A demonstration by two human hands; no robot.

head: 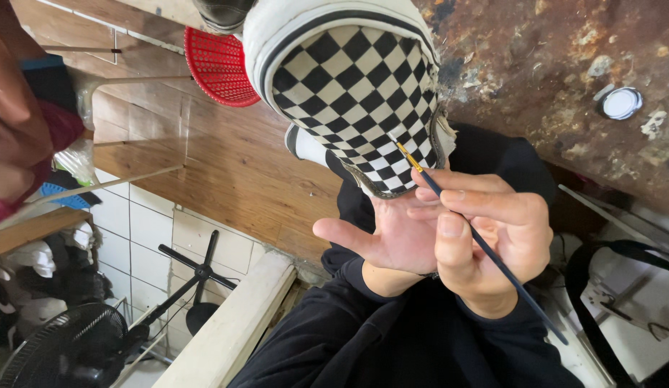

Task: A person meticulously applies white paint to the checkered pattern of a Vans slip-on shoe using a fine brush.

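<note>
A black-and-white checkered slip-on shoe [352,86] with a white sole rim is held up in front of me. My left hand [381,233] is under and inside its opening, fingers spread, supporting it. A thin dark-handled paintbrush [485,248] with a gold ferrule sits pinched in my right hand [492,230], its fine tip touching the checkered fabric near the shoe's collar. Black sleeves cover both my arms.
A rusty, paint-stained surface [557,65] with a small round white lid [620,103] lies at upper right. A red plastic basket [221,66] sits on the wood-look floor. A black fan [68,352] and white tiled wall are lower left.
</note>
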